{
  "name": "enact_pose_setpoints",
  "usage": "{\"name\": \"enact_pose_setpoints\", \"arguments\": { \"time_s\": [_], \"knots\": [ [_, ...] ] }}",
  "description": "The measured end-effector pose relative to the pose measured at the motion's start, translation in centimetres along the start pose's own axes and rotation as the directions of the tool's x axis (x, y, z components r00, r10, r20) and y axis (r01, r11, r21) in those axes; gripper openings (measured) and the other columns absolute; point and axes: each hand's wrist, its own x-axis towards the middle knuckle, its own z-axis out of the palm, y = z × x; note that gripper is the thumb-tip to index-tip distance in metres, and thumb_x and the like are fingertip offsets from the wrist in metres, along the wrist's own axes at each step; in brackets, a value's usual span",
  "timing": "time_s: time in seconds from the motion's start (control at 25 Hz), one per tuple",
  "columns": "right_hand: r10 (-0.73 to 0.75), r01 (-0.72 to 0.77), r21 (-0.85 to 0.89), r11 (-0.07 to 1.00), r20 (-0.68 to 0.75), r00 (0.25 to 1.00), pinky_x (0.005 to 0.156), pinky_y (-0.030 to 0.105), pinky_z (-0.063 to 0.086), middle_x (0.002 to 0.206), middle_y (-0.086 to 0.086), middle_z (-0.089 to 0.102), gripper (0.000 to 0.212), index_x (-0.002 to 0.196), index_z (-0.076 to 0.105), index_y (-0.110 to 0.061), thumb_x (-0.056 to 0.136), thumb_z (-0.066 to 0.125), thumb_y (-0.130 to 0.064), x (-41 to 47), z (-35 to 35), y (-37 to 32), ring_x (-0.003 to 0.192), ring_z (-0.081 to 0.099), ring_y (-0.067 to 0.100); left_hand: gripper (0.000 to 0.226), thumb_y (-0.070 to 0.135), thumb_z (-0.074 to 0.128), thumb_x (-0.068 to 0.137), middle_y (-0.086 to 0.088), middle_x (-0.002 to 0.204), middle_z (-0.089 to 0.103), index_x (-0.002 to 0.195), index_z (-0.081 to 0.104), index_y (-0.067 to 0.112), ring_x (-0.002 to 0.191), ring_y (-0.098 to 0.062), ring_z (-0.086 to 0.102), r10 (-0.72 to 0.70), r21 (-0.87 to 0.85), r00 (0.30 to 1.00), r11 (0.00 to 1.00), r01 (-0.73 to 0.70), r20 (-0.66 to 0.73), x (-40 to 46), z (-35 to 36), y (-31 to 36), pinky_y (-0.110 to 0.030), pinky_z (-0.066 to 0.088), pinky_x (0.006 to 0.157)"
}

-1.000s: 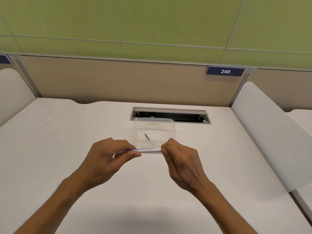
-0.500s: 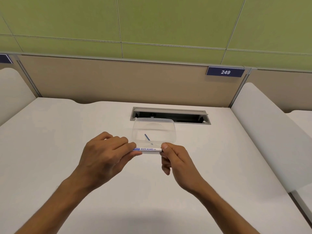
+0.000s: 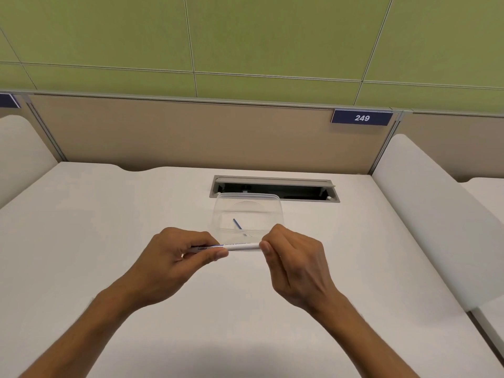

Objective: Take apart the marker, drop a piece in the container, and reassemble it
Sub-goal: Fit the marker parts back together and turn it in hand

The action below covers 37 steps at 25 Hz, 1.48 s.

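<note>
Two bare hands are holding a white whiteboard marker (image 3: 239, 246) level above a white desk (image 3: 109, 241), its barrel running left to right. The left hand (image 3: 174, 260) is gripping the marker's left portion, fingers curled over the top and the thumb pressing from the near side along the blue print. The right hand (image 3: 294, 260) is closing on the marker's right end, thumb and fingertips pinching it; the end itself is lying hidden inside the grip, so whether a cap or plug is sitting there cannot be told. Just beyond the marker, on the far side, a clear plastic container (image 3: 218, 214) is standing open on the desk. A thin blue rod-shaped piece (image 3: 237, 224) is lying slantwise on its floor. Beyond the container, a grey cable hatch (image 3: 272, 182) is sitting recessed in the desk's far edge, its lid propped open. A beige partition (image 3: 177, 135) is rising behind the desk, carrying a navy plate reading 249 (image 3: 362, 117) at upper right, with a green panelled wall (image 3: 245, 36) showing above it.
</note>
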Motion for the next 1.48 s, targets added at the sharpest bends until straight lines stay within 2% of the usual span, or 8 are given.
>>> {"name": "enact_pose_setpoints", "arguments": {
  "time_s": [0.24, 0.44, 0.64, 0.76, 0.88, 1.16, 1.36, 1.48],
  "knots": [
    [0.264, -0.291, 0.183, 0.939, 0.154, 0.952, 0.044, 0.037, 0.034, 0.057, -0.005, 0.04, 0.035, 0.07, 0.041, -0.019, 0.104, 0.034, -0.027, -0.6, 0.4, -0.6, 0.048, 0.034, 0.019, 0.024, 0.045, 0.059, 0.086, 0.014, 0.057, 0.053, 0.075, 0.071, 0.026, 0.048, -0.011, 0.041, 0.191, 0.282, 0.974, 0.948, -0.15, -0.124, 0.1, 0.3, 0.5, -0.032, 0.038, 0.044],
    [0.564, -0.779, 0.525, 0.341, 0.549, 0.617, 0.048, 0.028, 0.036, 0.048, -0.015, 0.032, 0.057, 0.052, 0.038, -0.03, 0.108, 0.037, -0.017, -0.2, 0.9, -1.0, 0.045, 0.029, 0.009, 0.027, 0.034, 0.063, 0.09, -0.001, 0.058, 0.057, 0.077, 0.07, 0.012, 0.044, -0.024, 0.042, 0.45, 0.737, 0.893, 0.597, -0.318, 0.021, 0.4, 0.4, -0.5, -0.032, 0.036, 0.039],
    [0.532, -0.659, 0.339, 0.671, 0.399, 0.747, 0.054, 0.049, 0.044, 0.054, 0.002, 0.045, 0.043, 0.068, 0.041, -0.013, 0.103, 0.036, -0.039, -0.8, 0.9, -0.7, 0.052, 0.043, 0.025, 0.035, 0.043, 0.05, 0.092, 0.014, 0.06, 0.055, 0.079, 0.07, 0.019, 0.044, -0.018, 0.041, 0.301, 0.582, 0.954, 0.778, -0.236, -0.015, 0.6, 0.3, -0.5, -0.024, 0.033, 0.043],
    [0.425, -0.469, 0.173, 0.866, 0.237, 0.873, 0.052, 0.04, 0.042, 0.061, -0.001, 0.051, 0.035, 0.074, 0.045, -0.021, 0.1, 0.034, -0.043, -0.7, 0.7, -0.6, 0.055, 0.044, 0.02, 0.032, 0.049, 0.048, 0.089, 0.027, 0.059, 0.045, 0.079, 0.068, 0.026, 0.049, -0.005, 0.04, 0.164, 0.408, 0.985, 0.904, -0.128, -0.056, 0.8, 0.3, -0.7, -0.022, 0.033, 0.046],
    [0.239, -0.247, 0.06, 0.967, 0.122, 0.963, 0.047, 0.033, 0.039, 0.07, -0.007, 0.053, 0.027, 0.083, 0.054, -0.018, 0.101, 0.039, -0.03, -0.4, 0.5, -0.3, 0.053, 0.041, 0.013, 0.03, 0.052, 0.05, 0.089, 0.013, 0.055, 0.05, 0.077, 0.066, 0.03, 0.05, -0.009, 0.042, 0.089, 0.263, 0.995, 0.962, -0.073, -0.049, 0.9, 0.3, -1.2, -0.029, 0.037, 0.048],
    [0.111, -0.114, 0.035, 0.993, 0.078, 0.991, 0.046, 0.028, 0.029, 0.067, -0.002, 0.048, 0.039, 0.079, 0.052, -0.012, 0.106, 0.029, -0.029, 0.1, 0.3, 0.1, 0.051, 0.033, 0.016, 0.029, 0.051, 0.054, 0.087, 0.011, 0.053, 0.048, 0.072, 0.065, 0.03, 0.049, -0.009, 0.039, 0.101, 0.145, 0.993, 0.985, -0.09, -0.067, 1.1, 0.3, -1.1, -0.029, 0.034, 0.047],
    [0.312, -0.364, 0.263, 0.894, 0.219, 0.925, 0.048, 0.031, 0.028, 0.058, -0.01, 0.032, 0.028, 0.075, 0.032, -0.026, 0.103, 0.034, -0.029, 0.0, 0.5, -0.2, 0.051, 0.029, 0.014, 0.032, 0.047, 0.054, 0.088, 0.017, 0.057, 0.056, 0.073, 0.069, 0.023, 0.048, -0.011, 0.042, 0.299, 0.441, 0.944, 0.872, -0.212, -0.139, 1.2, 0.4, -0.8, -0.03, 0.037, 0.047],
    [0.452, -0.572, 0.398, 0.717, 0.359, 0.816, 0.049, 0.033, 0.026, 0.056, -0.007, 0.031, 0.037, 0.069, 0.032, -0.022, 0.105, 0.037, -0.028, 0.3, 0.6, -0.6, 0.051, 0.028, 0.021, 0.028, 0.035, 0.06, 0.09, 0.004, 0.059, 0.06, 0.074, 0.069, 0.013, 0.045, -0.021, 0.044, 0.487, 0.665, 0.868, 0.681, -0.306, -0.1, 1.4, 0.5, -1.4, -0.03, 0.037, 0.043]
  ]
}}
